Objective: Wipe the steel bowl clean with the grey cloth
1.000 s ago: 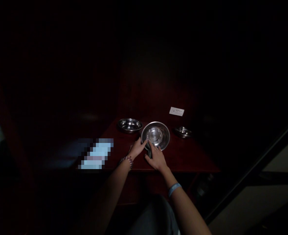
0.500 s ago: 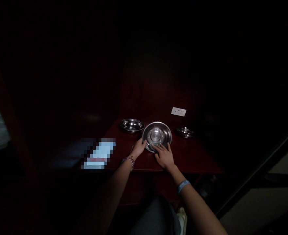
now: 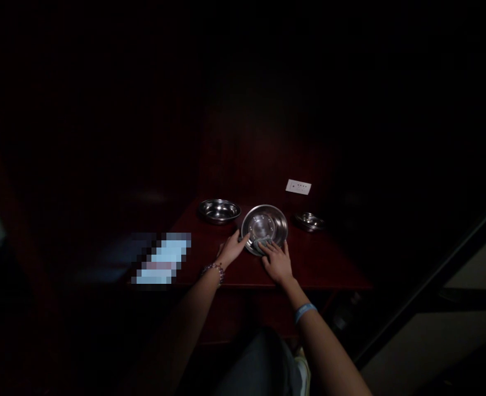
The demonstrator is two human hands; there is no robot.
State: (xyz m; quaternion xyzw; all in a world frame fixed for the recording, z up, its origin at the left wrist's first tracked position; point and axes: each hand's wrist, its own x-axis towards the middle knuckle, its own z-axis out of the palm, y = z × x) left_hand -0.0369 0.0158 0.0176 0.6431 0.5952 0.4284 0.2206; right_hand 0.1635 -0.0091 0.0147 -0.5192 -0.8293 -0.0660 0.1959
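Note:
A shiny metal bowl [image 3: 276, 218] is tilted toward me above the dark red desk. My left hand [image 3: 231, 248] grips its left rim, thumb on the inner side. Inside the lower part of the bowl lies a grey cloth [image 3: 261, 243]. My right hand [image 3: 278, 261] presses that cloth against the metal, its fingers over the near rim. To the left rests a second metal bowl [image 3: 220, 211]. A smaller metal bowl or stack of bowls [image 3: 310, 221] sits to the right.
The desk [image 3: 309, 269] has its front edge close to me. A white socket plate [image 3: 298, 187] is on the back wall. At the left, a bright blurred-out rectangle [image 3: 164, 258] shows. Below are a knee and a shoe [image 3: 303, 374]. Much of the surroundings is dark.
The view has shifted slightly. The bowl is turned a little in my left hand, and more of the grey cloth shows beside my right fingers. Both hands keep their hold.

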